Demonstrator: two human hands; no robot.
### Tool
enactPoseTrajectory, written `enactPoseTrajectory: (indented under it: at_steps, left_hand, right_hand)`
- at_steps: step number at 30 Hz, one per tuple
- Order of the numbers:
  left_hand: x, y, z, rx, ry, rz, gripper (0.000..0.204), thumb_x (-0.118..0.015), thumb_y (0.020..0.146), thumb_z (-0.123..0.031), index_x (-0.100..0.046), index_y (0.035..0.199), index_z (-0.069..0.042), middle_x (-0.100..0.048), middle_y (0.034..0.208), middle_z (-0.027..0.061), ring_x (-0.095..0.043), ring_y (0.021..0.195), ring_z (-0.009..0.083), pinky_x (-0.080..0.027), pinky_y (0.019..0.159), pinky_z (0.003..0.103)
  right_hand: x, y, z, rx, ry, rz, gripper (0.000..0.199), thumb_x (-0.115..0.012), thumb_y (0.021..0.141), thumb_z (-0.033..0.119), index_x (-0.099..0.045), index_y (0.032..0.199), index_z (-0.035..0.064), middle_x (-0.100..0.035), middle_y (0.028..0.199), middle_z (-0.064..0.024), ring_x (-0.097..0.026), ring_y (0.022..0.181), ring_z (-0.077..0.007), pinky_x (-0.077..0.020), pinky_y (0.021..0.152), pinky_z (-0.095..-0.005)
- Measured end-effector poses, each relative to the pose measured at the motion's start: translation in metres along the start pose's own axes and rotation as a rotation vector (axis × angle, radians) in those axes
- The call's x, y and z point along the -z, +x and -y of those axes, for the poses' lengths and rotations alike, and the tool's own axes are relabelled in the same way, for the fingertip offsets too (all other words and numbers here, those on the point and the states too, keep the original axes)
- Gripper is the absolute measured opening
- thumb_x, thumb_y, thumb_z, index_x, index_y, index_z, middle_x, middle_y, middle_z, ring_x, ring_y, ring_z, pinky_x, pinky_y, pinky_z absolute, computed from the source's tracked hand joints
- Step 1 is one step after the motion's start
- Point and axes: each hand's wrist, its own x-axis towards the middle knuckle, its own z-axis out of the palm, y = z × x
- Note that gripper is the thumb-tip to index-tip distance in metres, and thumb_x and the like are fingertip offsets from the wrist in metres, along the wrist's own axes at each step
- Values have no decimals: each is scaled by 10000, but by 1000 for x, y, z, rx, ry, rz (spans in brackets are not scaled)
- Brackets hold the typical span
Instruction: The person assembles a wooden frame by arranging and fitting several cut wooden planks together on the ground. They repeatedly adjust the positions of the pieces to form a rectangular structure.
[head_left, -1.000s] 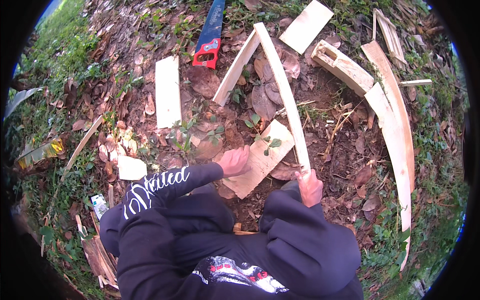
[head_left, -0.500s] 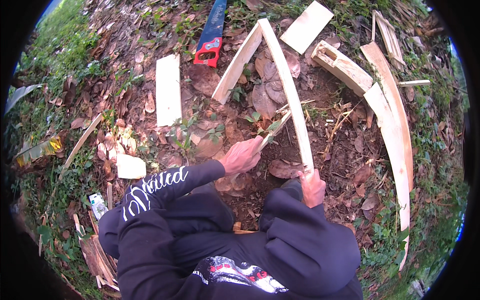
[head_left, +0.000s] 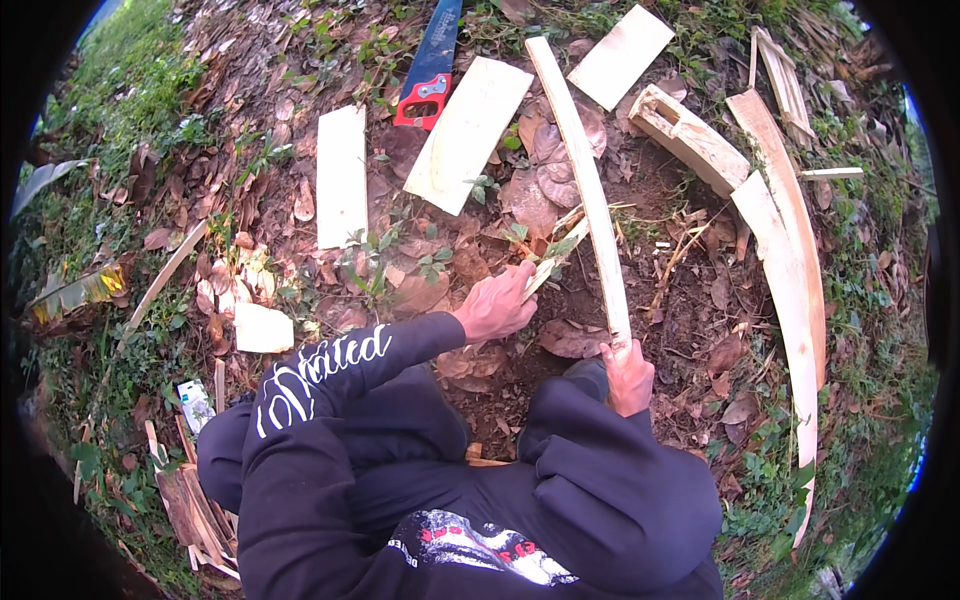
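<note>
My right hand (head_left: 628, 376) grips the near end of a long pale wooden strip (head_left: 585, 180) that runs away from me over bare soil and dead leaves. My left hand (head_left: 497, 305) is closed on a short thin wooden sliver (head_left: 556, 258), which slants up to the right and touches the long strip's left side. Beside the strip's far end lies a wide pale plank (head_left: 468, 135). Dark sleeves cover both forearms.
A handsaw (head_left: 428, 72) with a red handle and blue blade lies at the top. Pale boards (head_left: 341, 175) (head_left: 620, 56), a split log (head_left: 688, 135) and long curved slabs (head_left: 795, 260) lie around. Wood scraps (head_left: 262, 328) sit left, grass at the edges.
The flat board piece under my left hand is gone from the ground; that hand now holds a thin sliver against the long strip. The plank at the far end now shows its wide face.
</note>
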Motion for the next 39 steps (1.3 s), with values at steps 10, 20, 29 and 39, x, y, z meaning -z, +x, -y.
enactPoseTrajectory:
  at_steps: [10, 20, 29, 39]
  left_hand:
    - [5, 0, -7, 29, 25, 60, 558, -606, 912, -251, -390, 1387, -51, -538, 1124, 236, -635, 920, 429, -526, 781, 498]
    - [5, 2, -2, -101, 82, 26, 629, -591, 879, -178, -347, 1440, -32, -528, 1091, 236, -634, 875, 406, -530, 729, 472]
    - [5, 2, 3, -40, 65, 60, 639, -585, 882, -183, -332, 1447, -26, -537, 1101, 244, -639, 888, 418, -538, 731, 481]
    - [1, 4, -5, -64, 80, 56, 617, -600, 910, -239, -358, 1428, -7, -536, 1077, 239, -645, 845, 408, -541, 706, 479]
  right_hand:
    - [-4, 1, -9, 20, -40, -14, 364, -746, 874, 299, -587, 969, -15, -666, 737, -274, -687, 720, -445, -531, 610, -503]
    - [83, 49, -26, 242, -200, -14, 307, -722, 794, 82, -582, 1049, -15, -651, 717, -267, -680, 699, -434, -530, 598, -501]
    - [89, 63, -45, 435, -461, 69, 300, -702, 799, 151, -583, 1042, 23, -615, 671, -236, -647, 665, -430, -494, 598, -516]
    - [74, 64, -76, 205, -344, -42, 379, -759, 794, 157, -619, 1101, -17, -649, 724, -284, -671, 692, -443, -521, 608, -512]
